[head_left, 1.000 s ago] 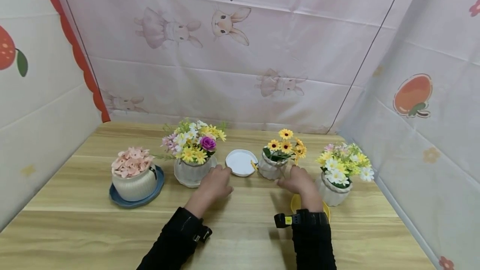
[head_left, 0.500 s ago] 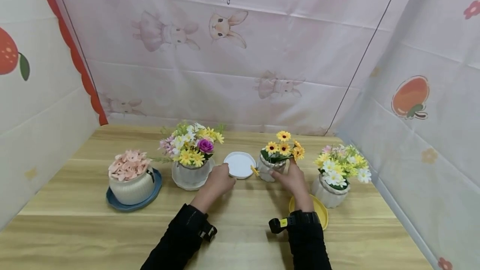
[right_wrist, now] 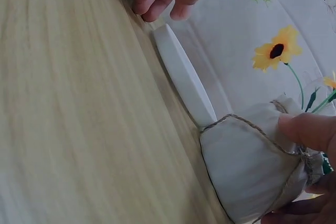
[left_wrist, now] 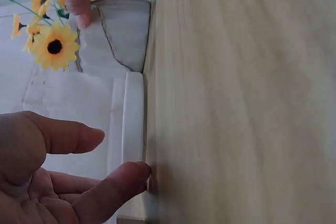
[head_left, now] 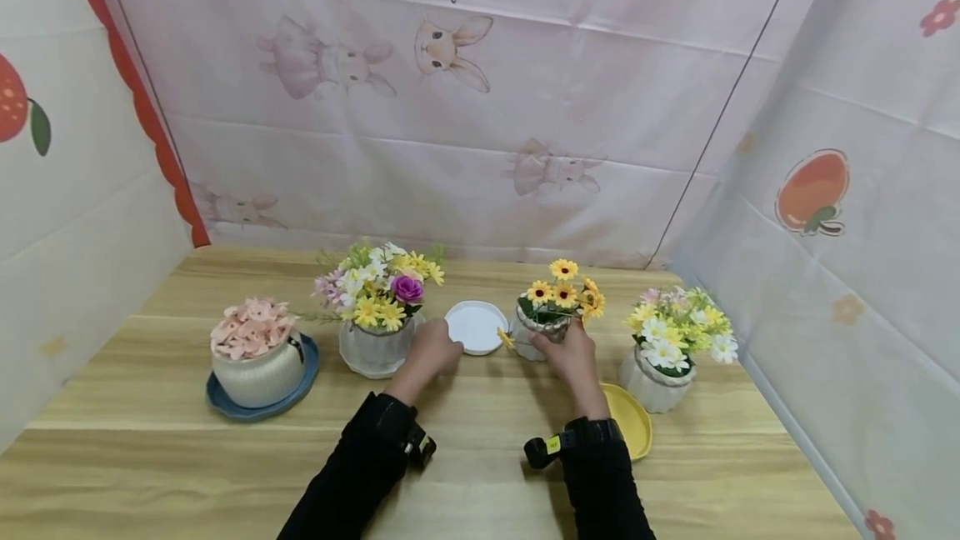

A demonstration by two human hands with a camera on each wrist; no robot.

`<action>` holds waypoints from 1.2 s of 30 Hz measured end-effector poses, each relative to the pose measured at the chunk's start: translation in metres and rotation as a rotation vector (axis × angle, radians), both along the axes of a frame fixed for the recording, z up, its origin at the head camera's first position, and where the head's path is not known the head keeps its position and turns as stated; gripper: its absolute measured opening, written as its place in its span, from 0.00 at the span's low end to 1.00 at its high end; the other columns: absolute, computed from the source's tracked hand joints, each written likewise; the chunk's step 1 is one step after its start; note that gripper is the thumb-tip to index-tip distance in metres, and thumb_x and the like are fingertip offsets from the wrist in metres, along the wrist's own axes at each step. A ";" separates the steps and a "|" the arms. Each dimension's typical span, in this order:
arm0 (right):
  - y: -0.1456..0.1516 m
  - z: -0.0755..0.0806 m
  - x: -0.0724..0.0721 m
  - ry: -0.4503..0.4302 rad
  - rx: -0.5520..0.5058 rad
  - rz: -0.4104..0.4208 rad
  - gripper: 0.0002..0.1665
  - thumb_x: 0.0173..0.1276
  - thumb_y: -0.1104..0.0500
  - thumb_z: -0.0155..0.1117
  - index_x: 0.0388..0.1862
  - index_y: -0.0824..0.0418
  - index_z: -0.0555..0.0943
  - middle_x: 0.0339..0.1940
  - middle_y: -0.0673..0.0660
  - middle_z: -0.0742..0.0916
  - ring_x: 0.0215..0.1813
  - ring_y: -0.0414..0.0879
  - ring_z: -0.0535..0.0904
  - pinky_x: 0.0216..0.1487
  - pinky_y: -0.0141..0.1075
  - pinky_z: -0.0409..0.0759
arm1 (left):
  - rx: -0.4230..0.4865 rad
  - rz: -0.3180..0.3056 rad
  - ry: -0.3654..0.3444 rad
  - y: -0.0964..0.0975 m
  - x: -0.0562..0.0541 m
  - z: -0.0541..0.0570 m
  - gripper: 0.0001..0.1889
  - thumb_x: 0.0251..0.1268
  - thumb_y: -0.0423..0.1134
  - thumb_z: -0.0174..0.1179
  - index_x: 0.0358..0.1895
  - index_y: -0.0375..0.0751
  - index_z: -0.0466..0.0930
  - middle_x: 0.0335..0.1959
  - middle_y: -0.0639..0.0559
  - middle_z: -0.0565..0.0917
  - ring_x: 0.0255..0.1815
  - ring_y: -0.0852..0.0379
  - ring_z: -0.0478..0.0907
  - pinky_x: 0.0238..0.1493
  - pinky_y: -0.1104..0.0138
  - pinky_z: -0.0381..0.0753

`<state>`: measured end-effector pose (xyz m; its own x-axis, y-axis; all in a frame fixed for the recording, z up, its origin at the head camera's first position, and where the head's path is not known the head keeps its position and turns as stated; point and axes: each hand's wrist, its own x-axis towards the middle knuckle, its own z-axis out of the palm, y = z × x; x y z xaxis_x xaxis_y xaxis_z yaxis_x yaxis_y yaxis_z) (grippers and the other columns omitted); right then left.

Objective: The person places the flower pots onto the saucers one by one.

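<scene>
My right hand (head_left: 576,363) grips a small grey-white flower pot (right_wrist: 247,166) with twine around its neck. In the right wrist view, the thumb lies on one side of the pot and the fingers on the other, partly out of frame. Yellow sunflowers (head_left: 564,294) with dark centres stand in this pot. A white saucer (head_left: 474,327) sits to the left of it. At the saucer's left edge is my left hand (head_left: 433,354), its thumb and index finger apart in the left wrist view. Whether the left fingertips touch the saucer I cannot tell.
Left of the left hand stands a pot of mixed flowers (head_left: 386,294) on a pale saucer. A pink-flowered pot (head_left: 258,377) on a blue plate (head_left: 310,373) is further left. At right are a yellow saucer (head_left: 633,419) and a pot of white and yellow flowers (head_left: 654,384).
My right hand has shifted slightly left and taken hold of the sunflower pot, uncovering more of the yellow saucer. My left hand stays by the white saucer with little movement.
</scene>
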<state>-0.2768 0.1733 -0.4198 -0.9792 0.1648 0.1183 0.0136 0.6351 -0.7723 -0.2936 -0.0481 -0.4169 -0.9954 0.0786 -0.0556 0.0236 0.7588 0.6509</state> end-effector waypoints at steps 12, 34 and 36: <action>-0.003 0.000 -0.001 0.016 -0.010 0.000 0.38 0.57 0.51 0.69 0.60 0.69 0.67 0.54 0.70 0.77 0.59 0.64 0.69 0.56 0.53 0.67 | 0.004 0.023 0.016 0.001 -0.009 0.004 0.12 0.57 0.31 0.54 0.17 0.35 0.70 0.17 0.44 0.72 0.14 0.52 0.70 0.15 0.67 0.67; -0.004 -0.002 -0.005 -0.063 -0.052 -0.010 0.44 0.57 0.52 0.69 0.66 0.69 0.61 0.58 0.71 0.73 0.61 0.64 0.66 0.58 0.52 0.65 | -0.116 0.094 0.006 0.004 -0.026 -0.007 0.02 0.50 0.25 0.57 0.28 0.30 0.77 0.28 0.42 0.78 0.30 0.51 0.73 0.36 0.62 0.74; -0.004 -0.003 -0.005 -0.066 -0.073 -0.005 0.47 0.57 0.51 0.69 0.67 0.69 0.58 0.60 0.72 0.72 0.62 0.64 0.65 0.59 0.52 0.64 | -0.115 0.106 0.000 0.005 -0.027 -0.007 0.03 0.49 0.25 0.58 0.29 0.29 0.77 0.28 0.42 0.78 0.31 0.51 0.72 0.36 0.62 0.74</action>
